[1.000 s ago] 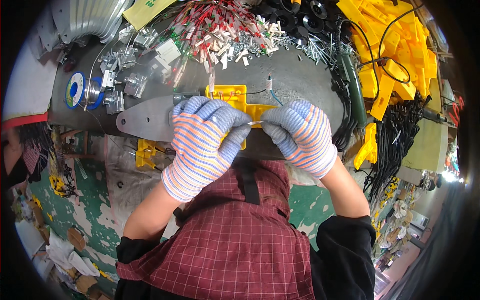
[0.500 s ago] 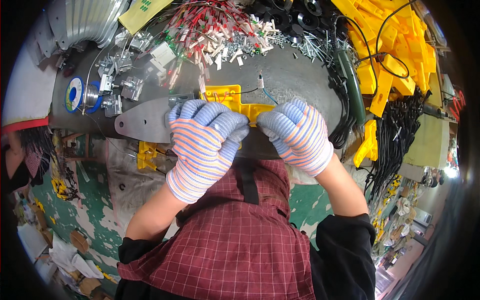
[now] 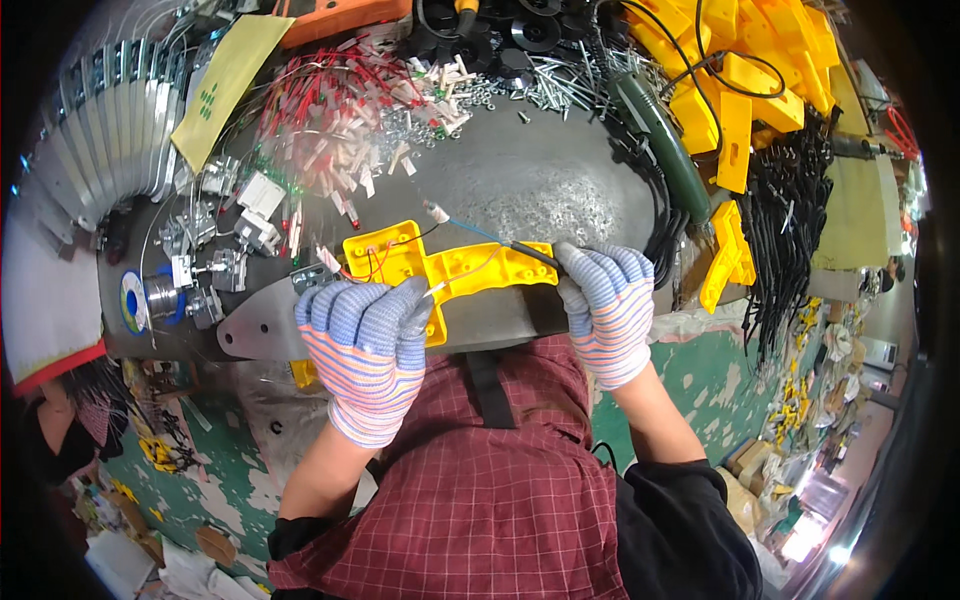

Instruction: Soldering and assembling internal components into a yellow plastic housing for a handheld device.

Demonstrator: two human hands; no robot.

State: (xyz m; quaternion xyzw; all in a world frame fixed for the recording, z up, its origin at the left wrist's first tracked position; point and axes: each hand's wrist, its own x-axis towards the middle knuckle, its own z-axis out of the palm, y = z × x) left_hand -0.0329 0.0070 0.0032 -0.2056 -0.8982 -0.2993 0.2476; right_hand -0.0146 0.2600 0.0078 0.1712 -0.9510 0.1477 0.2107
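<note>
A yellow plastic housing half [image 3: 385, 245] with a handle lies open-side up at the table's near edge. Red wires run inside its wide end, and a white connector [image 3: 328, 260] sits beside it. My gloved left hand [image 3: 368, 345] is closed at the near side of the wide end, fingertips pinched on the end of a thin brown wire [image 3: 485, 265]. That wire comes out of a black cable [image 3: 533, 255] lying along the handle. My gloved right hand [image 3: 612, 312] grips the cable at the handle's tip. A blue wire [image 3: 470, 230] leads from the cable to another white connector [image 3: 437, 212].
A wire spool [image 3: 135, 302], metal brackets [image 3: 190, 230] and a flat grey metal plate [image 3: 265, 325] lie left. Lamp-tipped wires [image 3: 330, 110] and screws [image 3: 565, 75] fill the back. Right are a green-handled tool [image 3: 660, 150], yellow parts [image 3: 735, 130] and black cables [image 3: 785, 230].
My hands, which were close together over the housing, have moved apart. The handle, black cable and brown wire now show between them. The whole view has also shifted.
</note>
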